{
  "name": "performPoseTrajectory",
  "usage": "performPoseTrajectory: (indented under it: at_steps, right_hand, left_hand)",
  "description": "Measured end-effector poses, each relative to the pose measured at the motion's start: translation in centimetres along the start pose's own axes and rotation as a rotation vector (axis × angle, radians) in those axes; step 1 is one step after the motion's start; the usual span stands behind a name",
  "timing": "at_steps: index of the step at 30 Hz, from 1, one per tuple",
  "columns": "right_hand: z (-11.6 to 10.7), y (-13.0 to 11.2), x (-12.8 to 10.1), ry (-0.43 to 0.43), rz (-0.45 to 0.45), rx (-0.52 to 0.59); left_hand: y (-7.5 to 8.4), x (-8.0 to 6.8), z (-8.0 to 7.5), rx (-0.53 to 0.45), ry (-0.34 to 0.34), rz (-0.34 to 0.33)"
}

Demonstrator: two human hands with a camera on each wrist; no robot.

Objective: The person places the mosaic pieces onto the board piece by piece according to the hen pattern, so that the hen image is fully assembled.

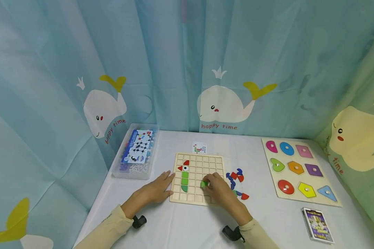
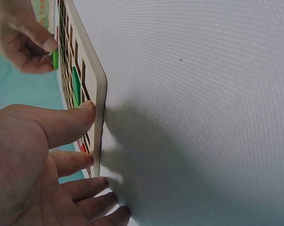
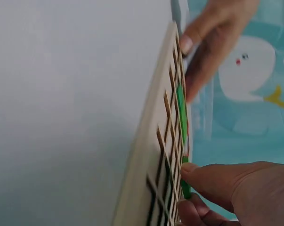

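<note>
A wooden grid board point(image 1: 197, 197) lies flat on the white table. Down its left part run a red quarter-round tile point(image 1: 186, 162), a small red triangle point(image 1: 179, 168), a white eye tile point(image 1: 185, 168), green square tiles point(image 1: 185, 178) and a green quarter-round tile point(image 1: 184, 188). My left hand point(image 1: 157, 188) rests at the board's left edge, its thumb and index fingertip touching the rim in the left wrist view. Over the board's right half, my right hand point(image 1: 219, 188) pinches a green square tile point(image 3: 185, 179) between thumb and fingers, close above the grid.
Loose red and blue tiles point(image 1: 233, 175) lie right of the board. A pattern card point(image 1: 199, 147) sits behind it. At the back left stands a clear plastic case point(image 1: 137, 152); at right are a shape puzzle board point(image 1: 294, 169) and a card pack point(image 1: 318, 224).
</note>
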State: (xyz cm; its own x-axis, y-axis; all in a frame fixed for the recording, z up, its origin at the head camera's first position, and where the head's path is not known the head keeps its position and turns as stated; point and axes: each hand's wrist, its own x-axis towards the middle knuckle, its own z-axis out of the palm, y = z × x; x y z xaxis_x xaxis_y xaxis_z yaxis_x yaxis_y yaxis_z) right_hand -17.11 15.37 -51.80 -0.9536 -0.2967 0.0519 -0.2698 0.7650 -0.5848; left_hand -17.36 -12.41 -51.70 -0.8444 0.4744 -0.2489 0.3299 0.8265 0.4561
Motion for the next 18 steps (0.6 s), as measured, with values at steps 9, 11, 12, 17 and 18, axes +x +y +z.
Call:
performPoseTrajectory:
  at_steps: [9, 11, 12, 17, 18]
  right_hand:
    - [2.4, -1.4, 0.4, 0.007, -0.171, -0.008]
    - [2.8, -1.6, 0.5, 0.016, -0.201, -0.013]
    - [2.9, -1.6, 0.5, 0.016, -0.214, -0.02]
    - [3.3, -1.9, 0.6, 0.015, -0.267, -0.054]
    - [3.3, -2.0, 0.5, 0.015, -0.271, -0.059]
  left_hand:
    - [-0.1, 0.2, -0.1, 0.011, -0.003, -0.005]
    - [-0.2, 0.3, 0.0, 0.012, -0.004, -0.005]
    - [-0.2, 0.3, 0.0, 0.01, -0.001, -0.003]
    - [-0.4, 0.4, 0.2, 0.012, 0.0, 0.001]
    - [-0.5, 0.3, 0.2, 0.015, 0.0, 0.002]
